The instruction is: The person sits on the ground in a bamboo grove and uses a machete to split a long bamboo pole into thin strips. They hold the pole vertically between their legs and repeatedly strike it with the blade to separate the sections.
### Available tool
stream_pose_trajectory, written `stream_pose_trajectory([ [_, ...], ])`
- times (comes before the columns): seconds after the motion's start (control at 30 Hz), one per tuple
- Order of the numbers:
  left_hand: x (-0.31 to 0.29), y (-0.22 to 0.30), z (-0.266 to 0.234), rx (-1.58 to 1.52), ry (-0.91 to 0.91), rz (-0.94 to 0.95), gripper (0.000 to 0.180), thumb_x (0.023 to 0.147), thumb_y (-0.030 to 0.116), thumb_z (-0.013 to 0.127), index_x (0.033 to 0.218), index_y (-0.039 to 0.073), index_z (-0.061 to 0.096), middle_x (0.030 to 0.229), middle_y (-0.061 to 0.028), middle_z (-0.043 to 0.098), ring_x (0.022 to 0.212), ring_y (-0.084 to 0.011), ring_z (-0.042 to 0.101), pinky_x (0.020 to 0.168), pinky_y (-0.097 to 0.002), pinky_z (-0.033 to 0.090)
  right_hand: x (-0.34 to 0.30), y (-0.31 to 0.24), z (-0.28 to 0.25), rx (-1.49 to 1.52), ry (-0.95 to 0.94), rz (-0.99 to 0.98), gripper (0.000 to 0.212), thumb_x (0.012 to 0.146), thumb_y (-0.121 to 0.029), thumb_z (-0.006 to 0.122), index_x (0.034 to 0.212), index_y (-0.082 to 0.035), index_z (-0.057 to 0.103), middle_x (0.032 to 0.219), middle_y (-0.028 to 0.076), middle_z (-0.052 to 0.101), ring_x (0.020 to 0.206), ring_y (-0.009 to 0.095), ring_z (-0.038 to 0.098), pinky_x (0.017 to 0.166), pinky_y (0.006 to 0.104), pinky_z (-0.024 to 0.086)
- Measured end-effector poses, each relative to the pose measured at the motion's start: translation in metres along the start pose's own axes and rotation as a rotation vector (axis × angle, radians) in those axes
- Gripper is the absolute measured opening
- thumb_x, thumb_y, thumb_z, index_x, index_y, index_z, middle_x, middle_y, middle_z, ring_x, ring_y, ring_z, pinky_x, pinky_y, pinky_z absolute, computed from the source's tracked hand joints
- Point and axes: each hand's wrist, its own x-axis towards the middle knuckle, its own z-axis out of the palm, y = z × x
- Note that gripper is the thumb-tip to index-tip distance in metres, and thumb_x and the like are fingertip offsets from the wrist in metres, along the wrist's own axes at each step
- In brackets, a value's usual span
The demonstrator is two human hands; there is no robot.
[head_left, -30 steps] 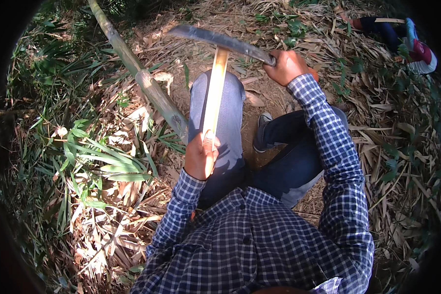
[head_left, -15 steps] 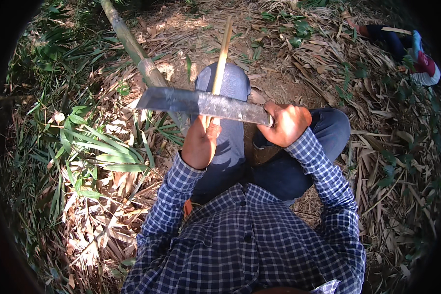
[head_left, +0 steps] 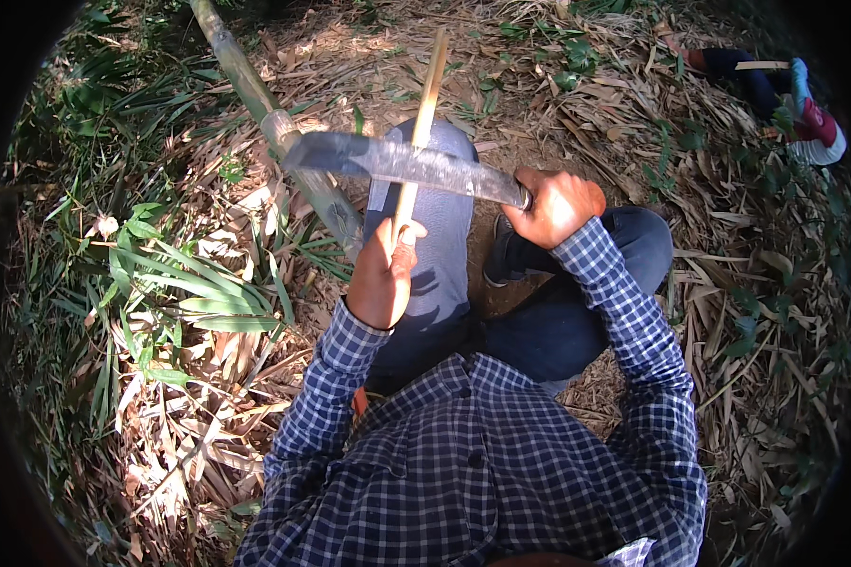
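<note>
My left hand (head_left: 386,274) is closed around the near end of a pale bamboo strip (head_left: 432,83), which points away from me over my raised knee. My right hand (head_left: 556,206) grips a machete (head_left: 425,167) by its handle, most of which the fingers hide. The broad dark blade lies across the strip a little beyond my left hand, its tip pointing left. Whether the edge bites into the strip cannot be made out.
A thick green bamboo pole (head_left: 246,83) slants across the ground at the left, beside green leaves (head_left: 222,293). Dry leaf litter (head_left: 728,331) covers the ground. Another person (head_left: 813,132) sits at the far right by a pale strip (head_left: 762,65).
The machete blade has slid away from my left hand, farther up the bamboo strip, and slightly right. My right hand moved up with it. My left hand has barely shifted.
</note>
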Motion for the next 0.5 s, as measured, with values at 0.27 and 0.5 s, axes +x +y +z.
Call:
stream_pose_trajectory([
  [0.27,-0.026,-0.004,-0.001,0.096,-0.028,-0.008,0.027,0.104,0.028,0.042,0.106,0.005,0.056,0.061,0.0052,0.038,0.045,-0.0021,0.029,0.038,-0.0221,0.025,-0.001,-0.008,-0.018,-0.039,0.001,-0.091,0.026,0.074,-0.034,0.067,0.077,-0.008,0.064,0.063,0.016,0.063,0.059,0.038,0.062,0.054,0.0474,0.050],
  [0.5,-0.025,-0.005,-0.006,0.138,-0.049,-0.016,0.027,0.105,0.025,0.040,0.105,0.004,0.056,0.060,0.0061,0.037,0.043,-0.0021,0.030,0.038,-0.0217,0.027,-0.001,0.007,-0.008,-0.018,-0.085,-0.019,0.025,0.074,-0.030,0.067,0.086,-0.008,0.066,0.067,0.017,0.066,0.061,0.037,0.065,0.059,0.0490,0.054],
])
